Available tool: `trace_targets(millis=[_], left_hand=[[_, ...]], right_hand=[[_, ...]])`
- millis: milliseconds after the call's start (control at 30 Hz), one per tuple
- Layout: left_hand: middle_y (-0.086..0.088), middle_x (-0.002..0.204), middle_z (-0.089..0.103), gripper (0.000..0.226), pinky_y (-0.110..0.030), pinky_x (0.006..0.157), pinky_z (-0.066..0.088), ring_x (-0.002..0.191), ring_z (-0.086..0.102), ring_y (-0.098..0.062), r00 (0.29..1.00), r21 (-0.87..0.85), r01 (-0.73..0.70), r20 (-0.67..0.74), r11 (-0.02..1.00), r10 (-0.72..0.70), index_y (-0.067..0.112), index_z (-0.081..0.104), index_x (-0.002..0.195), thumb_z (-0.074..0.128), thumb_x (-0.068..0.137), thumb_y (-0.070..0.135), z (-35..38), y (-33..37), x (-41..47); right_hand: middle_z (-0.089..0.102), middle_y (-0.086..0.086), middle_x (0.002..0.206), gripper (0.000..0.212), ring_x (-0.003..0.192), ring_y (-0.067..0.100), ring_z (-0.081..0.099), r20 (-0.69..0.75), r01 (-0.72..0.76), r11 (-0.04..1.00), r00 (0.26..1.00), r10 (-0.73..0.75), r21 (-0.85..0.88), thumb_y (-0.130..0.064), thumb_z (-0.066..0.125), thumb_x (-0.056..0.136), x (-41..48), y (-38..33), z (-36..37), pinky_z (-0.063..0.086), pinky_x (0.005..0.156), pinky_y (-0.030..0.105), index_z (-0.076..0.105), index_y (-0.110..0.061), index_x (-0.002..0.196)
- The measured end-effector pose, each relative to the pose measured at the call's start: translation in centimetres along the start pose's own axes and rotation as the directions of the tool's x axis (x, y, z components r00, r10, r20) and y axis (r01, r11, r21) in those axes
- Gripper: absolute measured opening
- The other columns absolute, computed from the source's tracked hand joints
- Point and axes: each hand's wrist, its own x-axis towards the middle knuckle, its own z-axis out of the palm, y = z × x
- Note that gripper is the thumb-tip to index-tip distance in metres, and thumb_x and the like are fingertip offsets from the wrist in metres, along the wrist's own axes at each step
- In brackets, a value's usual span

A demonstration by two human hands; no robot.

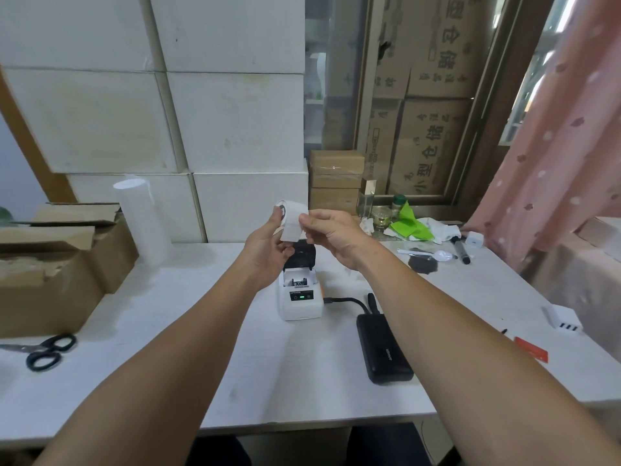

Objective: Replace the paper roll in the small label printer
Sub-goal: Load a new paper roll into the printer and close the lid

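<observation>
A small white label printer (302, 304) stands mid-table with its black lid tipped open at the back and a green light lit on its front panel. Above it I hold a white paper roll (291, 213) in the air. My left hand (268, 247) grips the roll from the left side. My right hand (331, 230) pinches the loose end of the paper, which hangs down in front of the roll. The printer's paper bay is partly hidden behind my left wrist.
A black power bank (383, 348) lies right of the printer, cabled to it. Black scissors (47, 351) and an open cardboard box (57, 264) sit at the left. A clear plastic roll (141, 220) stands behind. Clutter, a marker (462, 252) and a red card (532, 353) lie at the right.
</observation>
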Motion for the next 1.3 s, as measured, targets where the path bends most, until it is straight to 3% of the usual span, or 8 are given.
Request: trace_targets(millis=[133, 267, 433, 633, 767, 933, 1133, 1300], left_hand=[[-0.006, 0.087, 0.063, 0.052, -0.026, 0.059, 0.041, 0.063, 0.048, -0.015, 0.995, 0.075, 0.101, -0.013, 0.992, -0.101, 0.011, 0.064, 0.129, 0.057, 0.099, 0.052, -1.2, -1.0, 0.3], [-0.014, 0.100, 0.069, 0.032, -0.029, 0.067, 0.051, 0.066, 0.063, -0.018, 0.996, 0.343, 0.088, -0.006, 0.935, -0.092, 0.003, 0.067, 0.125, 0.056, 0.105, 0.025, -2.4, -0.9, 0.4], [-0.010, 0.094, 0.069, 0.004, -0.031, 0.062, 0.045, 0.066, 0.054, -0.023, 0.958, 0.758, 0.110, -0.254, 0.642, 0.135, 0.014, 0.069, 0.092, 0.065, 0.092, 0.015, -4.1, -1.3, 0.9], [-0.012, 0.071, 0.066, 0.033, -0.030, 0.058, 0.049, 0.054, 0.059, -0.028, 0.971, 0.928, 0.234, -0.240, 0.292, -0.014, 0.007, 0.063, 0.080, 0.071, 0.075, 0.039, -3.3, -3.2, 0.2], [-0.009, 0.051, 0.064, 0.035, -0.033, 0.062, 0.059, 0.047, 0.064, -0.028, 0.963, 0.911, 0.261, -0.267, 0.321, -0.026, 0.013, 0.053, 0.063, 0.076, 0.073, 0.037, -3.7, -3.9, 0.5], [-0.016, 0.077, 0.079, 0.028, -0.036, 0.072, 0.063, 0.063, 0.078, -0.032, 0.960, 0.894, 0.272, -0.277, 0.357, -0.039, 0.009, 0.059, 0.069, 0.077, 0.081, 0.027, -3.6, -3.5, 0.9], [-0.016, 0.069, 0.075, 0.032, -0.027, 0.060, 0.053, 0.066, 0.078, -0.035, 0.958, 0.910, 0.284, -0.285, 0.302, -0.044, 0.011, 0.051, 0.060, 0.068, 0.087, 0.016, -3.4, -3.1, 0.8], [-0.018, 0.076, 0.078, 0.018, -0.038, 0.075, 0.064, 0.061, 0.077, -0.033, 0.955, 0.904, 0.297, -0.287, 0.308, -0.076, 0.006, 0.061, 0.071, 0.066, 0.086, 0.015, -2.9, -3.2, 0.7]], right_hand=[[0.069, 0.007, 0.080, 0.015, 0.066, 0.012, 0.062, 0.002, -0.083, 0.995, 0.996, 0.084, -0.062, -0.012, 0.075, 0.091, 0.2, 0.9, -0.7, 0.057, 0.069, 0.021, 0.075, 0.000, 0.100], [0.068, 0.003, 0.070, 0.006, 0.062, 0.011, 0.061, -0.011, -0.230, 0.971, 0.973, 0.230, -0.072, -0.009, 0.077, 0.089, -0.2, 2.0, -2.5, 0.059, 0.068, 0.020, 0.076, -0.003, 0.091], [0.066, 0.003, 0.071, 0.013, 0.058, 0.009, 0.058, -0.054, -0.384, 0.922, 0.923, 0.381, -0.058, -0.012, 0.082, 0.085, -0.4, 3.5, -4.0, 0.057, 0.059, 0.018, 0.073, -0.005, 0.092], [0.064, 0.003, 0.068, 0.015, 0.058, 0.010, 0.056, -0.054, -0.518, 0.854, 0.856, 0.515, -0.061, -0.012, 0.085, 0.082, 0.2, 4.6, -4.3, 0.057, 0.060, 0.019, 0.072, -0.006, 0.088], [0.064, 0.004, 0.066, 0.016, 0.055, 0.010, 0.057, -0.055, -0.548, 0.835, 0.836, 0.546, -0.054, -0.010, 0.085, 0.081, 0.4, 5.2, -4.2, 0.057, 0.057, 0.019, 0.072, -0.004, 0.089], [0.063, 0.005, 0.068, 0.016, 0.055, 0.010, 0.057, -0.053, -0.564, 0.825, 0.826, 0.562, -0.035, -0.009, 0.085, 0.082, 0.5, 5.8, -4.7, 0.057, 0.056, 0.019, 0.071, -0.004, 0.087], [0.064, 0.001, 0.068, 0.016, 0.056, 0.008, 0.057, -0.052, -0.555, 0.824, 0.832, 0.553, -0.111, -0.017, 0.084, 0.084, 0.7, 5.6, -4.3, 0.053, 0.062, 0.018, 0.070, -0.008, 0.082], [0.066, -0.001, 0.068, 0.018, 0.054, 0.006, 0.056, -0.054, -0.597, 0.784, 0.800, 0.598, -0.168, -0.020, 0.085, 0.083, 0.9, 5.7, -3.3, 0.047, 0.051, 0.016, 0.070, -0.010, 0.082]])
